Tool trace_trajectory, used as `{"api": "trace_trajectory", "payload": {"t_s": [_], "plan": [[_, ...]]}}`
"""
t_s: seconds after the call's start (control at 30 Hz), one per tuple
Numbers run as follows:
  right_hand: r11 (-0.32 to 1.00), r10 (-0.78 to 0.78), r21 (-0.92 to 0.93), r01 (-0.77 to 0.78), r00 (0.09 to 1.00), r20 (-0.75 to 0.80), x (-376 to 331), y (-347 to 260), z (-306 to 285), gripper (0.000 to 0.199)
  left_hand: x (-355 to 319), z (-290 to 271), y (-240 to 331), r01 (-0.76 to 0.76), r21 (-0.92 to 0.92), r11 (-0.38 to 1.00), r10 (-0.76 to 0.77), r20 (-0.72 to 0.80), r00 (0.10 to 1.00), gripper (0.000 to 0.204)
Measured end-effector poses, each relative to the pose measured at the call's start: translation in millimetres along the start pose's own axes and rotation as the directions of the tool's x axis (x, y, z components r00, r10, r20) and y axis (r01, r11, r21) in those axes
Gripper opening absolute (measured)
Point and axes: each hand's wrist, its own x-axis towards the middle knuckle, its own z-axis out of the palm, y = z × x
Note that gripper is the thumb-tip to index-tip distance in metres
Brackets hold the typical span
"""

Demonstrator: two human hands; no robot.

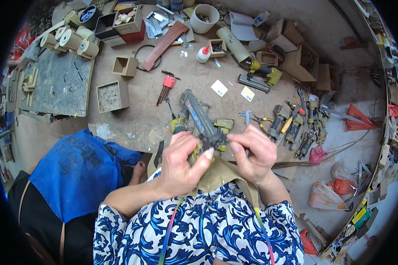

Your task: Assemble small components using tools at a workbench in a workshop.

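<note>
A dark pneumatic nail gun point(200, 117) with a blue stripe along its magazine and yellow-green body parts lies at the near edge of the table, pointing away from me. My left hand point(179, 157) grips its near end, the thumb pressed along it. My right hand point(254, 152) is closed in a pinch beside the gun's right side; whatever sits between those fingertips is hidden. Just beyond the right hand are a small caliper point(246, 115) and yellow-handled pliers point(262, 123). A red holder of hex keys point(168, 81) rests beyond the gun, to the left.
Another green nail gun point(269, 75) lies at the back right. Several tools point(298, 126) are heaped at the right. A white glue bottle point(203, 54), two label cards point(219, 88) and a wooden box point(112, 96) stand or lie farther off. A person in blue point(75, 172) is at my left.
</note>
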Motion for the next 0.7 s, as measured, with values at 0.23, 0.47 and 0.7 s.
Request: {"api": "trace_trajectory", "payload": {"t_s": [0.23, 0.47, 0.7], "plan": [[0.988, 0.086, 0.132, -0.079, 0.995, -0.050, -1.3, -8.9, 4.7, 0.016, 4.1, -8.6, 2.4, -0.057, -0.019, 0.998, 0.058, 0.064, 0.996, 0.022], [0.942, 0.324, 0.076, -0.327, 0.945, 0.052, 8.3, 8.7, 2.4, 0.020, 3.9, 1.1, -10.7, 0.041, -0.128, 0.991, -0.030, 0.084, 0.996, 0.024], [0.852, 0.467, 0.158, -0.499, 0.861, 0.204, -10.2, 43.1, 12.8, 0.021, 3.9, 1.5, -14.9, 0.167, -0.145, 0.975, -0.155, 0.090, 0.984, 0.027]]}}
